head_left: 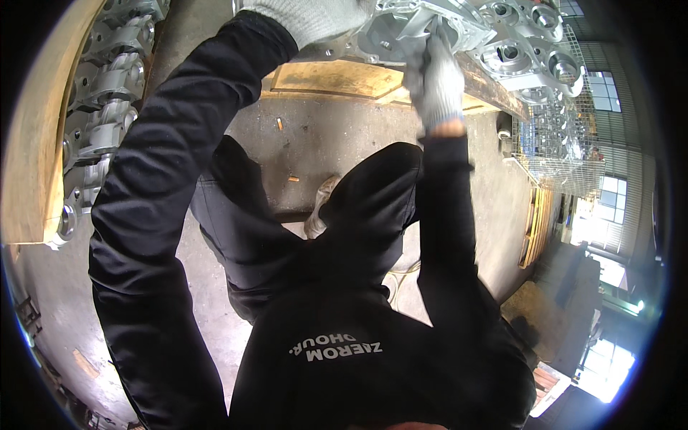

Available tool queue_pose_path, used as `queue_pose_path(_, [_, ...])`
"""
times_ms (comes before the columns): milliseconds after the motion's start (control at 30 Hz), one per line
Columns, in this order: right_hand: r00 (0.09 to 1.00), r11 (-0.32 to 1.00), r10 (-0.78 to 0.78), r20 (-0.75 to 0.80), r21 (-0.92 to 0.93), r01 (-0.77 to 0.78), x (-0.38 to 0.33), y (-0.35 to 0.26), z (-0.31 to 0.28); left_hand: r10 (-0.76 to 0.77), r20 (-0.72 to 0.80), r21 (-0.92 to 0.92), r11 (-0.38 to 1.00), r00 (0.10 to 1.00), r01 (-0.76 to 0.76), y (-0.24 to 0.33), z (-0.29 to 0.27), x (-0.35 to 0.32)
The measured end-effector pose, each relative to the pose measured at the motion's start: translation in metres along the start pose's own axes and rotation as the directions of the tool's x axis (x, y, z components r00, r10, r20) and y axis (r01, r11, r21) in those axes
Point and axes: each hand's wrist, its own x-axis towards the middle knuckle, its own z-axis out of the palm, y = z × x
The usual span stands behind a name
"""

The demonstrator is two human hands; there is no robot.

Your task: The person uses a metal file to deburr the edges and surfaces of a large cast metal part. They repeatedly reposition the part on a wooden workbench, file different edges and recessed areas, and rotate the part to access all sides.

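A silver-grey cast metal housing (390, 36) lies at the top of the view, on the wooden bench edge, with part of it cut off by the frame. My left hand (315, 20), in a white knit glove, rests at the left side of this housing; its fingers run out of the picture. Over the housing's near side is my right hand (437, 82), also gloved and slightly blurred. Its fingers are closed, and a thin dark shape points from them into the casting; what it is I cannot make out.
More metal castings (527, 50) are stacked to the right of the housing. At the left, a wooden crate (43, 143) holds a row of similar castings (107, 107). A wire mesh cage (559, 136) and a wooden pallet (537, 226) stand further right. Small orange bits (280, 123) lie on the concrete floor.
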Motion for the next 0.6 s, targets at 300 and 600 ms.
queue_pose_path(300, [0.891,0.752,0.43,0.147,0.488,-0.444,-0.002,-0.045,0.007,0.007,0.019,0.054,0.999,1.0,-0.008,0.003,-0.002,0.002])
queue_pose_path(600, [0.83,0.715,0.55,0.093,0.46,-0.526,-0.011,-0.036,0.011,0.013,0.031,0.027,1.0,0.999,-0.013,0.003,-0.002,0.005])
